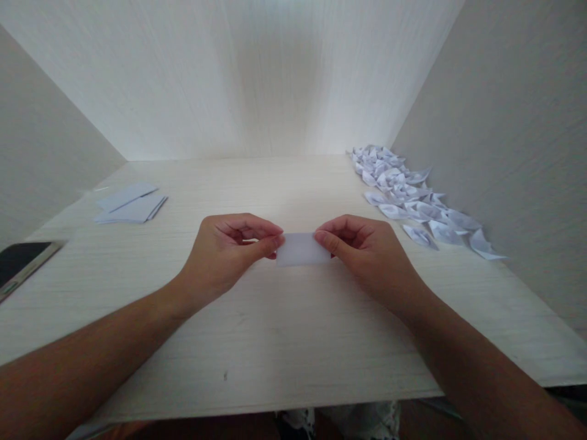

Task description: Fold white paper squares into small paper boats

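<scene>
A small white rectangle of paper (300, 250) is held up over the middle of the table, its long side running left to right. My left hand (233, 244) pinches its upper left corner between thumb and fingers. At the upper right corner, my right hand (360, 244) grips it the same way, thumb on the near face. Fingertips behind the paper are partly hidden. Whether it is folded or a single layer, I cannot tell.
A pile of folded white paper pieces (398, 189) lies along the right wall. Flat paper sheets (131, 205) are stacked at the left. A phone (25, 263) rests by the left edge. Panels (284, 79) enclose the pale table (257, 354) at the back and sides.
</scene>
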`<state>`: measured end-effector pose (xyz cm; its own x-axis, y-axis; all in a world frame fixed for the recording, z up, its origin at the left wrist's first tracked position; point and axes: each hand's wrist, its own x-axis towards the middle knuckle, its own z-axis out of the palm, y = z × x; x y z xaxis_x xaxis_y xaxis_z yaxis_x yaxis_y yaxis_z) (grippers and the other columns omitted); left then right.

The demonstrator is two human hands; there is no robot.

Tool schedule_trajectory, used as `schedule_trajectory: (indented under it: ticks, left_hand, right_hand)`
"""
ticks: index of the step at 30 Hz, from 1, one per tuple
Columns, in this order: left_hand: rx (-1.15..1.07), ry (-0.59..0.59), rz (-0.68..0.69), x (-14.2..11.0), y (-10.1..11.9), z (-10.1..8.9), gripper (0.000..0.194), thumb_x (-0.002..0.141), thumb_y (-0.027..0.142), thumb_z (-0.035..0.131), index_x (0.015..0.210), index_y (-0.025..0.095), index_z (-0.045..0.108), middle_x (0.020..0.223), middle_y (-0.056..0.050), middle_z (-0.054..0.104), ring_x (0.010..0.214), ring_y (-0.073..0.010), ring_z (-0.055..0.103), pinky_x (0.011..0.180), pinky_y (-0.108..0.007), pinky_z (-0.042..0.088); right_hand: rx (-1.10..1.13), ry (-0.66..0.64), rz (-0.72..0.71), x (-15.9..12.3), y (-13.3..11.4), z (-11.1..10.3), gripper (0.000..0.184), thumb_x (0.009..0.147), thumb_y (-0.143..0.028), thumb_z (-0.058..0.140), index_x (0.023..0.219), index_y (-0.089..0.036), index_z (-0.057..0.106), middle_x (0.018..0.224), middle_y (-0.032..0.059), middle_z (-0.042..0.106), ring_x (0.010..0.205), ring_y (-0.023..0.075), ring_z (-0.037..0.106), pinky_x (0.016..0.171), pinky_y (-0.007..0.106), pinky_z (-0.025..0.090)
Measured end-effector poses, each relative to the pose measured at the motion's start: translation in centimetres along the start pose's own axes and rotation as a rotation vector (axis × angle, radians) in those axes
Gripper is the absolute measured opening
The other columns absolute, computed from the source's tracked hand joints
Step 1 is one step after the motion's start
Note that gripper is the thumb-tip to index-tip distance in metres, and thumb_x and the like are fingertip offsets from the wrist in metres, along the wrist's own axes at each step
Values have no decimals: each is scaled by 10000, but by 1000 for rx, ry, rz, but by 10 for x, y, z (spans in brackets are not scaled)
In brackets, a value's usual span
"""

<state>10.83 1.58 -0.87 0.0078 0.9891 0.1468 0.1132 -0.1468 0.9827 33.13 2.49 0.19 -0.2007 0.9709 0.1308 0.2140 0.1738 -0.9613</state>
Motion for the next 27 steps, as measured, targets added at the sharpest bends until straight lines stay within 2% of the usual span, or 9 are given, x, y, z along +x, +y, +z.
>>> schedule_trajectory:
  ticks: [5,11,14,18,24,27]
  left_hand:
    - [-1,-84,-18,-1,6,1,73,730,195,874,773,234,830,708,-4,768,609,-132,709,586,-222,598]
    - [-11,-173,-77,-2,7,4,92,717,180,867,783,227,822,657,1,738,549,-124,665,509,-214,571]
    - [-18,-182,-107,-3,5,6,105,728,184,855,816,231,823,664,1,737,532,-119,649,484,-210,552]
    - [-13,-163,-108,-4,5,5,158,717,194,851,867,229,820,671,-3,738,540,-124,653,509,-219,553]
    - [-64,-235,-171,-4,9,4,204,687,179,862,881,211,810,651,-5,729,544,-123,658,523,-212,533]
    - [-138,-268,-248,-4,9,6,223,686,170,864,897,199,799,674,-9,732,566,-124,658,528,-217,553]
  right_hand:
    - [-195,-87,-5,0,2,-1,177,899,-243,649,753,-169,715,678,-3,673,618,127,552,592,276,404]
    - [-303,-235,-106,-1,3,3,238,946,-311,644,775,-170,730,651,-6,648,628,130,524,618,280,363]
    - [-352,-279,-143,-1,2,5,236,953,-274,629,771,-166,733,656,-4,651,627,126,525,630,282,351]
    - [-332,-316,-131,-1,1,4,238,952,-265,612,766,-166,724,644,-9,627,623,125,512,615,277,333]
    - [-252,-502,-102,0,-2,4,317,974,-338,590,703,-177,616,643,-29,552,610,113,460,595,270,313]
    - [-251,-477,-83,1,-2,5,325,965,-339,594,684,-176,618,635,-28,535,610,114,451,594,272,308]
